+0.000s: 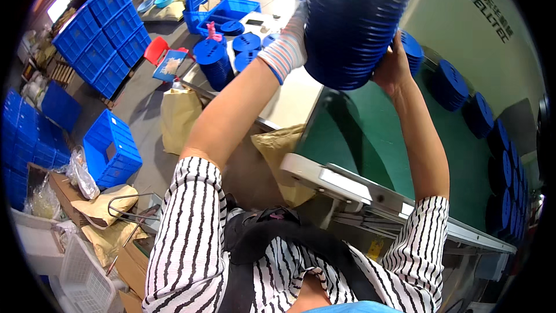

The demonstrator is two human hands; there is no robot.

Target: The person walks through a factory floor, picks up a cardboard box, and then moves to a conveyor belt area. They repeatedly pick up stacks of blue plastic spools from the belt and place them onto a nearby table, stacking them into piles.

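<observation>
Between my two hands is a tall stack of dark blue ribbed round plastic discs (353, 35), lifted above the green conveyor belt (370, 133). My left hand (292, 43), in a pale striped glove, presses against the stack's left side; its fingers are partly hidden behind it. Low on the right side my bare right hand (394, 68) grips the stack, the fingers curled round its edge. The discs look pressed close together, and the top of the stack runs out of view. A dark shadow falls on the belt below.
More blue disc stacks (449, 85) line the belt's right side. On the left, a white table (301, 90) holds several discs, beside another stack (213, 61). Blue crates (113, 148), a red chair (156, 51) and a paper sack (179, 119) stand on the floor. The belt's metal frame (347, 185) runs before me.
</observation>
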